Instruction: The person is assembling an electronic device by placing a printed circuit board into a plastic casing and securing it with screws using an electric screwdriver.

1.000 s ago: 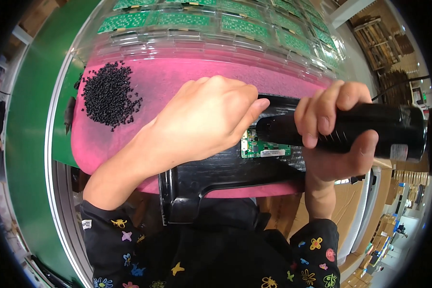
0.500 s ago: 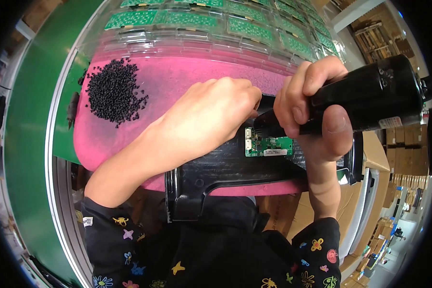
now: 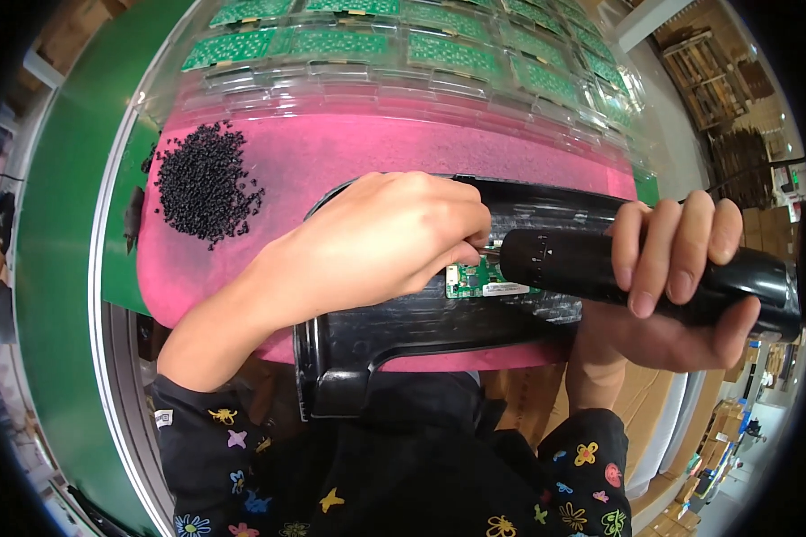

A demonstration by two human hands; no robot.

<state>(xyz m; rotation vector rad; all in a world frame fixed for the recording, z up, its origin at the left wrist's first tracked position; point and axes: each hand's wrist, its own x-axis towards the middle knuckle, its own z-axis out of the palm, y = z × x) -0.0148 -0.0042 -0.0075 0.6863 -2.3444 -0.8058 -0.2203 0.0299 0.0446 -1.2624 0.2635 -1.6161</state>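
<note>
Fastening appears to be the step in hand, with the right hand (image 3: 681, 268) wrapped round the black screwdriver (image 3: 560, 259), the left hand (image 3: 403, 233) curled by its tip, hold undeterminable, above the green circuit board (image 3: 466, 281) on the black casing (image 3: 430, 322); next calls for square alignment.

Your left head camera looks down from close above your left hand (image 3: 407, 234) and right hand (image 3: 688, 255). It faces forward across the pink mat (image 3: 309, 148) to the clear trays (image 3: 349, 88), its fisheye bending straight edges toward the rim.
</note>
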